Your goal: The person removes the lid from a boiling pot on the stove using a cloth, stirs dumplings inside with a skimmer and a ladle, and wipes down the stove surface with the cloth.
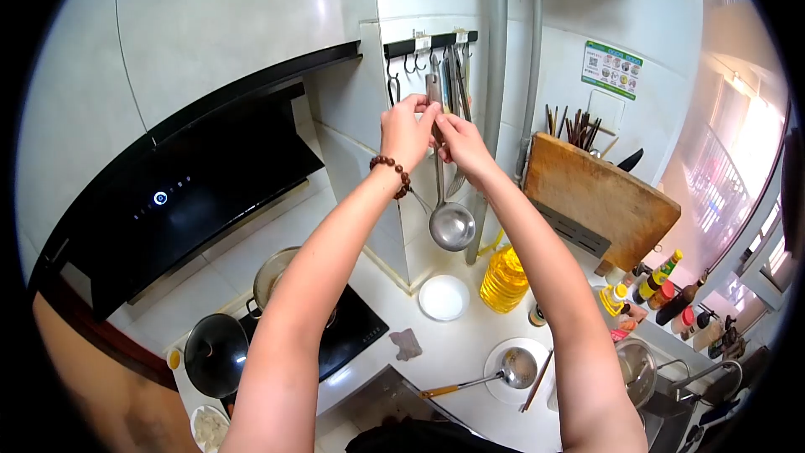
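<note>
My left hand (407,130), with a brown bead bracelet (392,176) at the wrist, is raised to the wall with its fingers closed at the handle of a metal ladle (453,226). Opposite it, my right hand (464,144) pinches at the same handle. The ladle hangs upright, bowl down, its handle top close to the hooks; the fingers hide whether it is on a hook. Behind my hands, a black hook rack (432,44) carries several utensils, among them a spatula or fork-like tool (457,183) partly covered by my right hand.
Below stand a white bowl (444,298), a yellow oil bottle (504,278) and a second ladle (517,367) on a plate. A wooden cutting board (599,193) leans at right, near chopsticks (579,127). The black range hood (193,193) overhangs the wok (216,356) at left.
</note>
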Demonstrator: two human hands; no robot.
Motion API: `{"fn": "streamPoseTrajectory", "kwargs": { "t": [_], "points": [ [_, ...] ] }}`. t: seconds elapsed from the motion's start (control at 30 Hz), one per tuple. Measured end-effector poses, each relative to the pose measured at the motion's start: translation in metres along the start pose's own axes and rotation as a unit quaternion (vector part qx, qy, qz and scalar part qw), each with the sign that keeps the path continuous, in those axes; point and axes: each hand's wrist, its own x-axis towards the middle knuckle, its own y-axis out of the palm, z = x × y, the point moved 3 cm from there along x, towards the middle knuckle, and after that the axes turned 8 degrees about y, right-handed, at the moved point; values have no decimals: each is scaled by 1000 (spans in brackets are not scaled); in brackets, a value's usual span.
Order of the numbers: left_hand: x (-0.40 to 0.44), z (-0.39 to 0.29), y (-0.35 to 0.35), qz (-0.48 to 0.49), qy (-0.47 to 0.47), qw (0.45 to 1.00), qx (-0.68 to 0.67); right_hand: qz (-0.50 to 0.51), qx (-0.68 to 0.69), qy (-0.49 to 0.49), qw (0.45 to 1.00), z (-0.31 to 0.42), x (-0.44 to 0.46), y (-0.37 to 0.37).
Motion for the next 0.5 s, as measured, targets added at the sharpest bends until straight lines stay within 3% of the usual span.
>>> {"fn": "streamPoseTrajectory", "kwargs": {
  "t": [0.33,0.47,0.5],
  "points": [
    [26,18,-7,62,-79,993,61,-29,-10,43,999,-3,66,2],
    [21,26,0,76,-63,991,93,-16,11,69,997,-12,66,3],
    [25,43,5,119,-61,982,133,-14,20,77,997,-20,72,2]
  ]
}}
